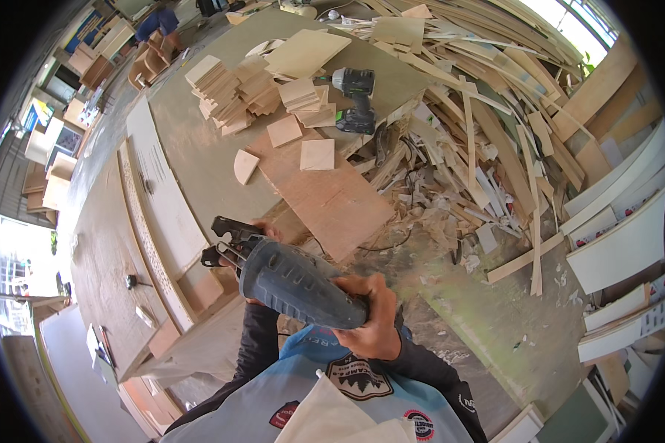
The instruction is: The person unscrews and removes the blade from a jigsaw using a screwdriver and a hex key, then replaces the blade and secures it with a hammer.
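Observation:
A dark blue-grey jigsaw (pixel 292 284) is held up in front of my chest, its black shoe and wire guard toward the left. My right hand (pixel 373 314) is closed around its rear end, fingers wrapped over the body. My left hand (pixel 267 230) is mostly hidden behind the tool's front; its fingers show gripping by the black shoe. Whether a blade is fitted I cannot make out. Just beyond, a reddish plywood sheet (pixel 332 199) lies on the worktable, overhanging its edge, with small square wood pieces (pixel 318 155) on it.
Stacks of thin wood squares (pixel 218 92) and a cordless drill (pixel 356 100) occupy the far worktable (pixel 177 148). A heap of offcuts and strips (pixel 488 140) fills the right side. Curved white panels (pixel 617 251) stand at far right. Another person (pixel 159 26) is at the far left.

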A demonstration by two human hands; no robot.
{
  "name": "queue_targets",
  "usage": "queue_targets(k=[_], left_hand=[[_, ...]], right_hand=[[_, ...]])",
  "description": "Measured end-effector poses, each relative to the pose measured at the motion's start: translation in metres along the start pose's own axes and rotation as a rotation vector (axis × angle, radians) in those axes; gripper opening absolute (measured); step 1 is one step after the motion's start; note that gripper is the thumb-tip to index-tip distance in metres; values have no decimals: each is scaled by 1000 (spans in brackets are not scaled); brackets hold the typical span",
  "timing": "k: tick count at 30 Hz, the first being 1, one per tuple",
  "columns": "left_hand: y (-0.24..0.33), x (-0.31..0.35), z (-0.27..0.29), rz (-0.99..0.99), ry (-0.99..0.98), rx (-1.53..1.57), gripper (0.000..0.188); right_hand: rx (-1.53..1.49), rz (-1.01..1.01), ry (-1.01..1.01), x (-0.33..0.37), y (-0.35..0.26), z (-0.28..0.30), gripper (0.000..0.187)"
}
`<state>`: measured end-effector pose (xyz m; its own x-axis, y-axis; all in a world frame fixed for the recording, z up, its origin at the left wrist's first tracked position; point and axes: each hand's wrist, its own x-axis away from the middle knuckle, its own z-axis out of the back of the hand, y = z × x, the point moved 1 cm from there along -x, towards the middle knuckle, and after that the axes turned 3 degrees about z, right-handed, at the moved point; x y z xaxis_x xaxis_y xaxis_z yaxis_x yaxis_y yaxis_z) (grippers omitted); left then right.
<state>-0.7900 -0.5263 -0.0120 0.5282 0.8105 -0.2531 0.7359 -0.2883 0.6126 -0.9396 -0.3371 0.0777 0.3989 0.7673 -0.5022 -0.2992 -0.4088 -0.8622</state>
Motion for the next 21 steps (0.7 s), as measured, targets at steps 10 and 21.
queue_targets(k=[10,21], left_hand=[[-35,59,-43,-101,253,-25,103],[-47,34,-62,-225,314,-173,100]], right_hand=[[-251,-40,-174,5,13,74,63],[-287,-89,-202,-52,32,90,50]])
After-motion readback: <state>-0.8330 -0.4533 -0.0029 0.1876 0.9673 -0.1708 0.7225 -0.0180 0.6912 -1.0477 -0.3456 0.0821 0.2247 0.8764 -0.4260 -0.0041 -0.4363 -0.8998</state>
